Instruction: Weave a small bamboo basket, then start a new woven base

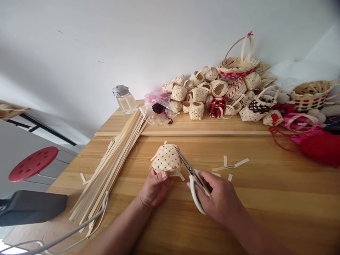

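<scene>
A small pale woven basket (166,159) is held up above the wooden table by my left hand (156,187), whose thumb presses on its lower edge. In my right hand (221,196) are white-handled scissors (193,172), pointing up and to the left. The scissor tips touch or nearly touch the basket's upper right side; whether a strip lies between the blades is too small to tell. Short cut strips (241,163) lie on the table to the right, and a few more show beside the basket.
Long flat strips (117,166) lie in a bundle at the left. A glass bottle (125,100) and a plastic bag (159,109) stand behind. Many small woven baskets (196,109) and red yarn (321,147) fill the back right. A white cable (79,226) crosses the lower left.
</scene>
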`<state>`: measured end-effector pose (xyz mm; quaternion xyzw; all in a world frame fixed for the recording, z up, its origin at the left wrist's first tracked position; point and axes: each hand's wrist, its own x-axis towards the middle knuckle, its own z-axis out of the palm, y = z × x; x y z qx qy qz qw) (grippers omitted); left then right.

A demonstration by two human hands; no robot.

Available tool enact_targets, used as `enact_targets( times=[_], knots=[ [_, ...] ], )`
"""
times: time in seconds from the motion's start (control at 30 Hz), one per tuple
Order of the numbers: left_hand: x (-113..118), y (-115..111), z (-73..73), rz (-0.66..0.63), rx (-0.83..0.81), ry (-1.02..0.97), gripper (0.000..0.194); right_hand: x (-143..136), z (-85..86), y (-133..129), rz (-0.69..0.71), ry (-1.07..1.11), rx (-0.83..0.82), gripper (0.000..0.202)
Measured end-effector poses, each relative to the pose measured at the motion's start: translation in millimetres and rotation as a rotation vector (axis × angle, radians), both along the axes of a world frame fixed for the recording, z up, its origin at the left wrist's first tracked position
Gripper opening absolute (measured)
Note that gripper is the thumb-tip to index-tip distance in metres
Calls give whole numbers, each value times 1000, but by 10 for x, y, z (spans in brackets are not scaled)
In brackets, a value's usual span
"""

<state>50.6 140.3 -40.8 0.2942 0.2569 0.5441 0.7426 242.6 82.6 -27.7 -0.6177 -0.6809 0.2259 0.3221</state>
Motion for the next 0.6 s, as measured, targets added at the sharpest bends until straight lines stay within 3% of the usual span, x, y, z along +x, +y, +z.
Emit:
enact_targets(
  times=[0.6],
  knots=[
    [-26,-6,-5,-57,-15,-46,81,17,-27,6,81,49,-1,29]
  ],
)
